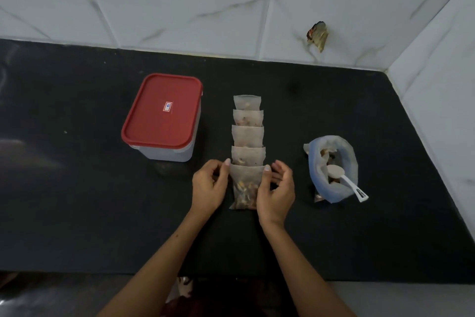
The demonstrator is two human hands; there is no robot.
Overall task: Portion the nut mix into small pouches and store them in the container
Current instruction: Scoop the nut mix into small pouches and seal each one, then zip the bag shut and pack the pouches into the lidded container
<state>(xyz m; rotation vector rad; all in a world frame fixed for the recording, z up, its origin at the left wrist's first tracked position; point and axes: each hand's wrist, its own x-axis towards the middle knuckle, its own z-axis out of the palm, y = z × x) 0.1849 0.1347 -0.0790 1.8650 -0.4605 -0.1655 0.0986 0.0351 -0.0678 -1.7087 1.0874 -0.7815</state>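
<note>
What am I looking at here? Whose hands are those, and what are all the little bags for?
This one picture comes from a camera worn on a person's head, looking down, so you see their own two arms reaching out.

The left hand and the right hand pinch the two sides of the nearest pouch, which has nuts inside. Four more filled pouches lie in a row behind it on the black counter.

To the right is the big bag of nut mix, open, with a white spoon resting in it. To the left stands the container with its red lid shut. The pouches are not inside it yet.
</note>
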